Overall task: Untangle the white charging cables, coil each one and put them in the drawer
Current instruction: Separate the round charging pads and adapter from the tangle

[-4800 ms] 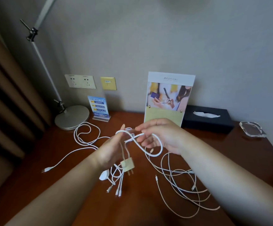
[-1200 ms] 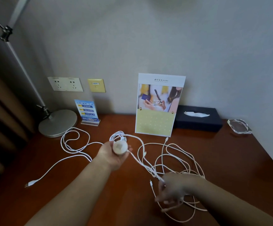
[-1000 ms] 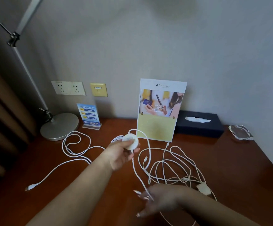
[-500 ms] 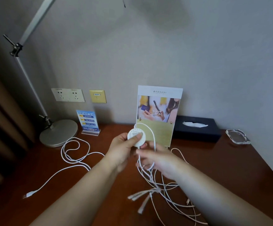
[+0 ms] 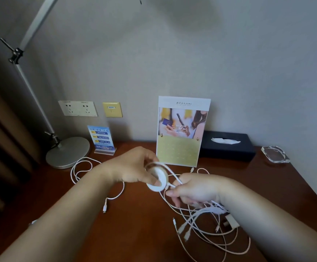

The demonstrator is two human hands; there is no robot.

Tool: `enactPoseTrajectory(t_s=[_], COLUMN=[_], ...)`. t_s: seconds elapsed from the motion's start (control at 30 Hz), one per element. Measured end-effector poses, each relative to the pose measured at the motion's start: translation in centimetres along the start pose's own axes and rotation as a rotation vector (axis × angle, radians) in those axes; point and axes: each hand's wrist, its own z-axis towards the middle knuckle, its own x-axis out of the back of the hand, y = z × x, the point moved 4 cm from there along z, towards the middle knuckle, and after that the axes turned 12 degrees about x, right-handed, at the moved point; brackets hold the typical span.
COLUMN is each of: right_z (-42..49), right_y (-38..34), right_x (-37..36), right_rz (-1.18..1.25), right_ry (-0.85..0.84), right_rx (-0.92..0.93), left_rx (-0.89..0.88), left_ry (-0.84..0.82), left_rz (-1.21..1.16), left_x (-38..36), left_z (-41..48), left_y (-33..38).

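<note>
White round charger puck [image 5: 157, 179] at frame center, gripped by left hand [image 5: 133, 167], fingers curled around its rim. Its cable [image 5: 170, 172] loops over the puck into right hand [image 5: 193, 190], pinched closed on the strand. Tangled white cables [image 5: 206, 225] lie on desk [image 5: 135, 233] at lower right; another cable [image 5: 78, 173] at center left near lamp base [image 5: 68, 152]. Sign stand [image 5: 182, 131], tissue box [image 5: 227, 146] behind.

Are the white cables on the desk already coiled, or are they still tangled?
Still tangled. The cables lie in loose crossing loops on the desk, under the right hand.
</note>
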Motion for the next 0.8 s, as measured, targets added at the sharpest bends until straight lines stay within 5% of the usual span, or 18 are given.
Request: enactPoseTrajectory(t_s=[0.1,0.3,0.63,0.8], right_z=[-0.4,0.0,-0.8,-0.3], right_y=[-0.3,-0.9,-0.9,-1.8], right_x=[0.7,1.6,3.7,2.5], right_rz=[-0.088,-0.150,0.291,-0.090], right_ry=[-0.038,0.037,0.513,0.869], right_rx=[-0.027,-0.041,0.195,0.213], left_rx=[0.046,0.009,-0.069,0.002], left_ry=[-0.059,-0.222,-0.231,0.090], left_rz=[0.278,0.263,-0.733,-1.046], left_x=[-0.8,-4.8,-4.5,-4.0], left_z=[0.1,0.9,1.4,2.1], left_y=[1.0,2.1,0.5,1.0])
